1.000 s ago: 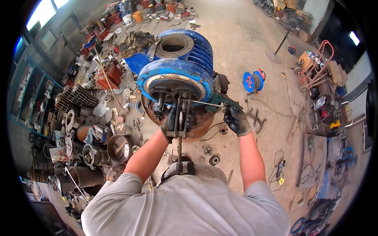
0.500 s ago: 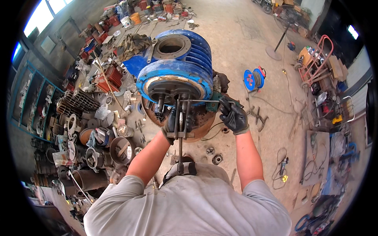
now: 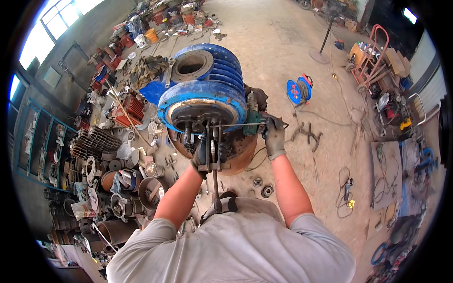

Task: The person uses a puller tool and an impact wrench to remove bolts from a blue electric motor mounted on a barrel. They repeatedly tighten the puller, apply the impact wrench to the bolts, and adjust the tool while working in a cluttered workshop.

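A large blue ribbed machine housing (image 3: 203,87) stands in front of me, its round open face turned toward me and two shafts projecting from it. On the right-hand shaft sits a metal puller (image 3: 215,167) with side rods, a crosspiece and a long screw pointing back at my body. My left hand (image 3: 200,158), in a dark glove, is closed round the puller's rods, its fingers partly hidden behind them. A thin steel bar (image 3: 238,124) runs sideways from the puller. At its right end my gloved right hand (image 3: 274,137) is closed on it, beside a green power tool (image 3: 253,120).
The housing rests above a rusty round drum (image 3: 245,153). Metal parts and drums crowd the left floor, with a blue shelf rack (image 3: 35,141) beyond. To the right are a blue cable reel (image 3: 299,91), a three-armed puller (image 3: 306,135), an angle grinder (image 3: 348,187) and a red hand truck (image 3: 375,59).
My right hand has moved slightly left and down, its fingers now closed at the bar's end. My left hand stays on the puller. The whole view has shifted a little.
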### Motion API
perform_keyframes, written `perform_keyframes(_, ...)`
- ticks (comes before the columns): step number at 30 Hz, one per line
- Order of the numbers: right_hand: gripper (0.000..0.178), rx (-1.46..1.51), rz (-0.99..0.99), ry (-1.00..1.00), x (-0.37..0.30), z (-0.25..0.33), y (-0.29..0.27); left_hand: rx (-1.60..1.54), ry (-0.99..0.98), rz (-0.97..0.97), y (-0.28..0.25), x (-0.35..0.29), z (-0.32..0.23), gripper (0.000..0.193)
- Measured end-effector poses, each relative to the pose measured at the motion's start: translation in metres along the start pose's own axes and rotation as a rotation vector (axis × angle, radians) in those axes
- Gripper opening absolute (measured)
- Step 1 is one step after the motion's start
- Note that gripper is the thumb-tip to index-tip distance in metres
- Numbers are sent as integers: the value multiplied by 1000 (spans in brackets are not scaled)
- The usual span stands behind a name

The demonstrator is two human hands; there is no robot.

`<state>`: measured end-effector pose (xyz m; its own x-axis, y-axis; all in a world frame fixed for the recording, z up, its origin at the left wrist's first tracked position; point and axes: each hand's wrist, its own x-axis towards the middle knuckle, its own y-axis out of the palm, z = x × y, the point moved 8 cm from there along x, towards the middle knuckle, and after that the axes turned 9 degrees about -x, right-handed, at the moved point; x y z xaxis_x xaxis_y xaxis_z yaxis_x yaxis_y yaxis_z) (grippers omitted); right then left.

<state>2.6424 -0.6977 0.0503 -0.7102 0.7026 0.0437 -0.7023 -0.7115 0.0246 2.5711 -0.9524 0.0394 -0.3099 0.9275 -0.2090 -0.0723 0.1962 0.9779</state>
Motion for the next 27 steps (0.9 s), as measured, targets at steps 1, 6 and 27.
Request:
perform_keyframes(1, 26, 238, 103, 55, 2, -6, 6, -14, -16, 16, 4, 1, 0, 62)
perform_keyframes(6, 39, 924, 395, 342, -19, 20, 18, -34, -48, 83, 10, 0, 3, 61)
perform_keyframes(27, 44, 960, 353, 530, -24, 6, 22, -41, -59, 100, 5, 3, 2, 65)
